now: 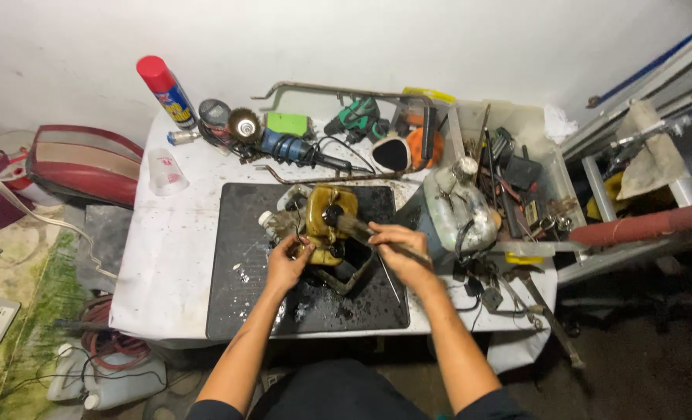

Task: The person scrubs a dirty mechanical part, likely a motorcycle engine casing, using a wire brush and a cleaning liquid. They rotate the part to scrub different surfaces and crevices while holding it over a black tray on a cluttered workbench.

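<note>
With the left hand (pixel 286 263) clamped on the grimy yellowed fuel tank (pixel 329 222) over the black mat (pixel 237 272) and small tray (pixel 354 272), the right hand (pixel 399 250) (closed round the handle) should work the brush (pixel 354 227) in short strokes, keeping drips inside the tray.
</note>
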